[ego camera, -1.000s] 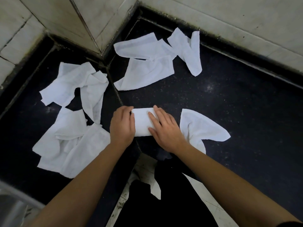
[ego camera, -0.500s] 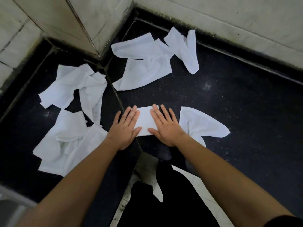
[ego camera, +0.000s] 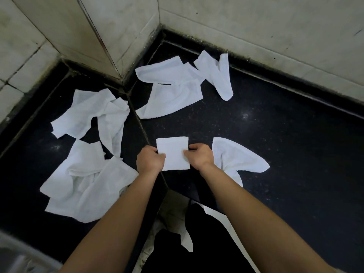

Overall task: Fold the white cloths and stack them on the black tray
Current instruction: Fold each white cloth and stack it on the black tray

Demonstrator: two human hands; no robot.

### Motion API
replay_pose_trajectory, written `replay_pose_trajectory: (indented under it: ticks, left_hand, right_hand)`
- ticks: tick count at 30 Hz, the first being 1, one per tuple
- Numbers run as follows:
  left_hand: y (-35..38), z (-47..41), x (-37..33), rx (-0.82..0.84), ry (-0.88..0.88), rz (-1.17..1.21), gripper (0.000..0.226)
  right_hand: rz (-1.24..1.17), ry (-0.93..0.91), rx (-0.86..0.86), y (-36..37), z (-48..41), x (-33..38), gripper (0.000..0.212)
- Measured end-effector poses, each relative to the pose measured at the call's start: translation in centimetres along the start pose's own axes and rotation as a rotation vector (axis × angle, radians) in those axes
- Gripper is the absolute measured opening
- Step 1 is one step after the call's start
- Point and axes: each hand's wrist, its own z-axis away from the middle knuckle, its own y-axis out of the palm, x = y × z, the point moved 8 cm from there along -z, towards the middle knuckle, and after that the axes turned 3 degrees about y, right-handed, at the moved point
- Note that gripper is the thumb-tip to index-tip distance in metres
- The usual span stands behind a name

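A small folded white cloth (ego camera: 173, 152) sits in the middle of the black counter, a neat rectangle. My left hand (ego camera: 150, 161) pinches its left edge and my right hand (ego camera: 200, 157) pinches its right edge, fingers curled round it. Just right of my right hand lies an unfolded white cloth (ego camera: 236, 157). Several more crumpled white cloths lie around: a pile at the left (ego camera: 86, 180), one above it (ego camera: 92, 113), and a group at the back by the corner (ego camera: 177, 89). No black tray is told apart from the dark surface.
The black counter (ego camera: 285, 154) forms an L round a tiled wall corner (ego camera: 126, 46). A seam (ego camera: 143, 131) runs across it near the folded cloth. Pale tiled walls close the back. A grey object (ego camera: 11, 259) shows at the bottom left.
Both hands went from pressing flat on the folded cloth to gripping its two side edges. The cloth now shows as a fuller rectangle between them.
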Motion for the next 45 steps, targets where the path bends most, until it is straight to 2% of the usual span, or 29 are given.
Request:
replay_pose_trajectory:
  ticks: [2, 6, 10, 13, 16, 20, 25, 29, 34, 37, 45]
  left_hand:
    - [0.2, -0.5, 0.0, 0.054, -0.049, 0.051, 0.016]
    - [0.3, -0.6, 1.1, 0.155, -0.146, 0.34, 0.018]
    - [1.0, 1.4, 1.3, 0.476, -0.213, 0.617, 0.034]
    - [0.1, 3.8, 0.3, 0.643, -0.204, 0.783, 0.034]
    - [-1.6, 5.9, -0.9, 0.673, -0.132, 0.896, 0.032]
    - [-3.3, 8.0, -1.7, 0.628, -0.107, 1.021, 0.033]
    - [-4.8, 10.2, -2.5, 0.492, 0.045, 0.856, 0.032]
    - [-2.6, 13.3, -3.5, 0.655, 0.096, 0.809, 0.025]
    - [0.9, 17.9, -5.7, 0.788, 0.222, 0.613, 0.022]
    - [3.3, 21.8, -8.4, 0.856, 0.291, 0.544, 0.023]
    - [11.7, 36.1, -15.9, 0.993, 0.513, 0.375, 0.025]
  right_hand:
    - [-0.052, 0.029, 0.025, 0.0, -0.4, -0.4, 0.03]
    - [-0.227, 0.083, 0.165, 0.3, -0.6, -1.3, 0.03]
    - [-0.46, 0.185, 0.407, 0.6, 1.2, -1.3, 0.02]
    - [-0.574, 0.191, 0.508, 0.1, 3.6, -0.7, 0.019]
    - [-0.65, 0.126, 0.554, -0.7, 6.2, 0.2, 0.031]
    - [-0.7, 0.032, 0.551, -1.5, 9.4, 1.2, 0.033]
    - [-0.767, -0.102, 0.471, -3.1, 13.5, 0.1, 0.032]
    - [-0.865, -0.11, 0.379, -5.0, 16.3, -3.9, 0.036]
    - [-0.931, -0.103, 0.243, -9.1, 19.6, -9.8, 0.039]
    - [-0.936, -0.128, 0.141, -13.2, 21.8, -13.3, 0.04]
    - [-0.939, -0.179, 0.006, -25.7, 28.4, -24.4, 0.034]
